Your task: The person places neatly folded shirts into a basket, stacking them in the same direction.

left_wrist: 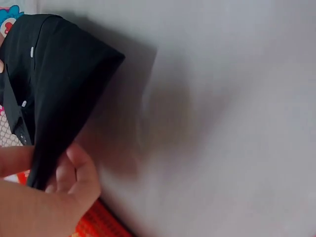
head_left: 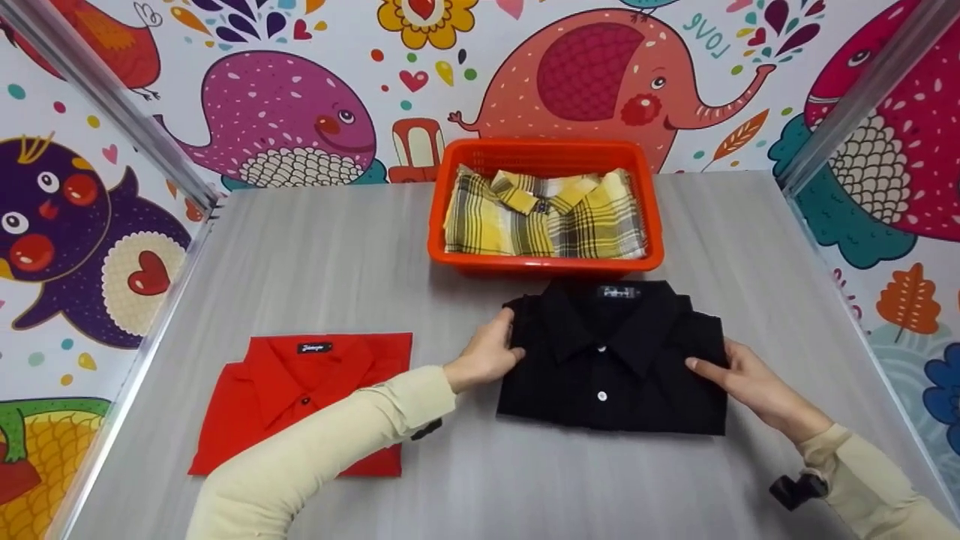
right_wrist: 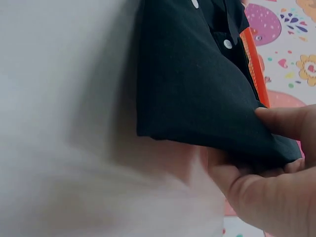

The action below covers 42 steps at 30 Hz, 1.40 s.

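A folded black shirt (head_left: 600,375) with a collar and white buttons is held between both hands, just in front of the basket. My left hand (head_left: 487,352) grips its left edge, thumb on top and fingers underneath, as the left wrist view shows with the shirt (left_wrist: 64,74) hanging off the surface. At the opposite edge, my right hand (head_left: 757,379) pinches the cloth with the thumb above and the fingers below. The right wrist view shows a shadow under the shirt (right_wrist: 197,89), so it is raised from the table.
A folded red shirt (head_left: 390,442) lies at the left, partly behind the left sleeve. An orange basket (head_left: 547,264) at the back holds a folded yellow plaid shirt (head_left: 495,225). Below everything is a grey table (head_left: 330,247), bordered by cartoon-printed walls (head_left: 420,82).
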{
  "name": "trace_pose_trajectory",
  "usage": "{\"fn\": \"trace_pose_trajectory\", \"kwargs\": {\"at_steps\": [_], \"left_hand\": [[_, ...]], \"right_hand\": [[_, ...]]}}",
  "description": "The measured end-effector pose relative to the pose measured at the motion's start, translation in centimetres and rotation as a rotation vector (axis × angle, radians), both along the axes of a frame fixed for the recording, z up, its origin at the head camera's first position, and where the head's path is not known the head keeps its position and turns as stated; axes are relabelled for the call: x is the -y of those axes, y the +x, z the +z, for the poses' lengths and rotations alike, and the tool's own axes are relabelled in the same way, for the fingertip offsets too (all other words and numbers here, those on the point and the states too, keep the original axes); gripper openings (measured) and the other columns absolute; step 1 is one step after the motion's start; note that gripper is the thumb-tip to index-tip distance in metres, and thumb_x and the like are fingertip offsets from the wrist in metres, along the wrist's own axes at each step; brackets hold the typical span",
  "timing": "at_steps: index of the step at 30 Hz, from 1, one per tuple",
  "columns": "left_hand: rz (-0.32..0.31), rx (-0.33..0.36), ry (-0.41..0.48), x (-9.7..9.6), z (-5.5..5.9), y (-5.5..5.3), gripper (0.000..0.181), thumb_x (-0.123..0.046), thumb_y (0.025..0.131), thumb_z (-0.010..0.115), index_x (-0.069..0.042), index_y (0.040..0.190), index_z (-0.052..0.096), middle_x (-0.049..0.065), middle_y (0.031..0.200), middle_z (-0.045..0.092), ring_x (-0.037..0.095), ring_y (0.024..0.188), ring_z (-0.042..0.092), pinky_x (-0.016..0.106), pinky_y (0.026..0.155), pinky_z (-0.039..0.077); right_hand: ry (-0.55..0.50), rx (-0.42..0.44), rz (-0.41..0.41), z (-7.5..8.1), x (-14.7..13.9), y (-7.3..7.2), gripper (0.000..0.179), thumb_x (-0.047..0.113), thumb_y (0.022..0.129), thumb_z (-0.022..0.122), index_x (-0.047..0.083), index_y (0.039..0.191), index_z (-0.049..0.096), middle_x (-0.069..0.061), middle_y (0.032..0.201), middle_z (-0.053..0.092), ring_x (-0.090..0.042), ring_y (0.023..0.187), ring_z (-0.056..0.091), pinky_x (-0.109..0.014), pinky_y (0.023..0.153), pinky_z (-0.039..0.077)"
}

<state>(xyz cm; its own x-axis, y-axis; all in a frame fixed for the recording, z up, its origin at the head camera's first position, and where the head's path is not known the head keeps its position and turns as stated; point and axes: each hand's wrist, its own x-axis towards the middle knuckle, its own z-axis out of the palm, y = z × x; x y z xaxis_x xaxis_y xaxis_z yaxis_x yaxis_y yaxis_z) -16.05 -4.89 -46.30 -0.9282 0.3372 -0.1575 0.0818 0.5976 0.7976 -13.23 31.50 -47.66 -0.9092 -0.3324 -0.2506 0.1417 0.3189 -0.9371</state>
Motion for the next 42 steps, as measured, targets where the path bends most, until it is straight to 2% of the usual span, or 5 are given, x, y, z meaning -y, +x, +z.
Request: {"fn": "trace_pose_trajectory", "kwargs": {"at_steps": [5, 15, 25, 33, 42], "left_hand": [[-0.003, -0.035, 0.053, 1.8, 0.9, 0.0, 0.028, 0.007, 0.082, 0.065, -0.003, 0.095, 0.042, 0.001, 0.072, 0.039, 0.017, 0.066, 0.041, 0.029, 0.06, 0.034], [0.002, -0.07, 0.09, 4.9, 1.5, 0.5, 0.028, 0.006, 0.082, 0.066, -0.003, 0.093, 0.041, 0.007, 0.081, 0.048, 0.02, 0.073, 0.047, 0.033, 0.066, 0.041], [0.017, -0.077, 0.17, 6.0, 2.7, 0.3, 0.028, 0.007, 0.086, 0.064, -0.003, 0.092, 0.039, 0.006, 0.078, 0.041, 0.02, 0.072, 0.044, 0.03, 0.064, 0.037], [0.041, -0.171, 0.224, 5.8, 3.4, -1.5, 0.026, 0.008, 0.084, 0.065, -0.002, 0.093, 0.041, 0.007, 0.08, 0.046, 0.02, 0.072, 0.048, 0.03, 0.066, 0.041], [0.118, -0.243, 0.228, 5.5, 3.7, -4.8, 0.026, 0.007, 0.083, 0.066, 0.002, 0.103, 0.049, 0.023, 0.101, 0.064, 0.034, 0.096, 0.062, 0.043, 0.086, 0.05]], "right_hand": [[-0.006, -0.037, 0.015, 0.6, 1.5, -0.5, 0.057, 0.015, 0.098, 0.058, -0.014, 0.14, 0.032, -0.027, 0.133, 0.049, -0.008, 0.106, 0.058, -0.021, 0.089, 0.046], [-0.032, -0.126, 0.08, 2.6, 3.8, -0.6, 0.051, 0.011, 0.098, 0.057, -0.012, 0.138, 0.037, -0.026, 0.13, 0.052, -0.011, 0.106, 0.059, -0.023, 0.088, 0.047], [-0.025, -0.218, 0.098, 4.7, 4.7, -1.1, 0.049, 0.006, 0.097, 0.056, -0.012, 0.139, 0.037, -0.027, 0.13, 0.053, -0.01, 0.106, 0.06, -0.022, 0.087, 0.048], [0.025, -0.214, 0.065, 6.1, 4.8, -3.2, 0.046, 0.008, 0.098, 0.057, -0.012, 0.136, 0.041, -0.028, 0.126, 0.055, -0.009, 0.1, 0.062, -0.022, 0.084, 0.049], [0.029, -0.157, -0.028, 6.8, 5.2, -5.9, 0.049, 0.014, 0.098, 0.057, -0.013, 0.135, 0.039, -0.018, 0.119, 0.059, -0.009, 0.093, 0.063, -0.023, 0.082, 0.05]]}}
